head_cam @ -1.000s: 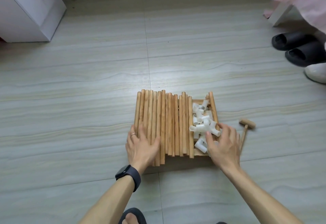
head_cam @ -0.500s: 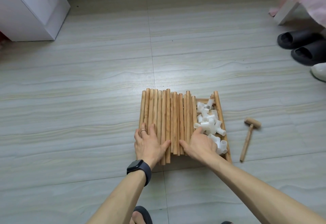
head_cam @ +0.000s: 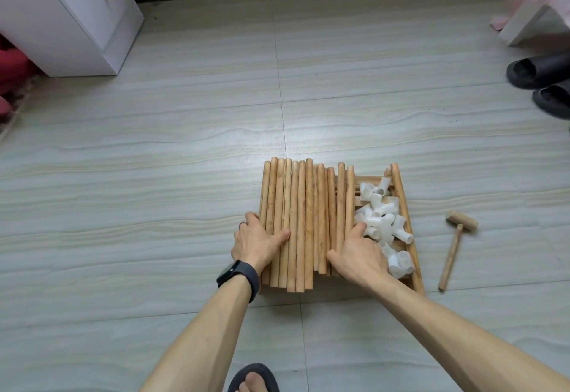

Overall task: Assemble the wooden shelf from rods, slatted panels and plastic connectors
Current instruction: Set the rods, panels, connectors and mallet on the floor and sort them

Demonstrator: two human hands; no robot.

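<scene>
While rods (head_cam: 305, 222) lie side by side, your left hand (head_cam: 259, 239) presses open-fingered on their left edge and your right hand (head_cam: 359, 256) rests spread beside white connectors (head_cam: 382, 222).

About a dozen wooden rods (head_cam: 303, 222) are lying side by side. White connectors (head_cam: 381, 206) are lying heaped, too jumbled to count. One mallet (head_cam: 456, 237) is lying right, and two black slippers (head_cam: 536, 72) are sitting far right.
</scene>
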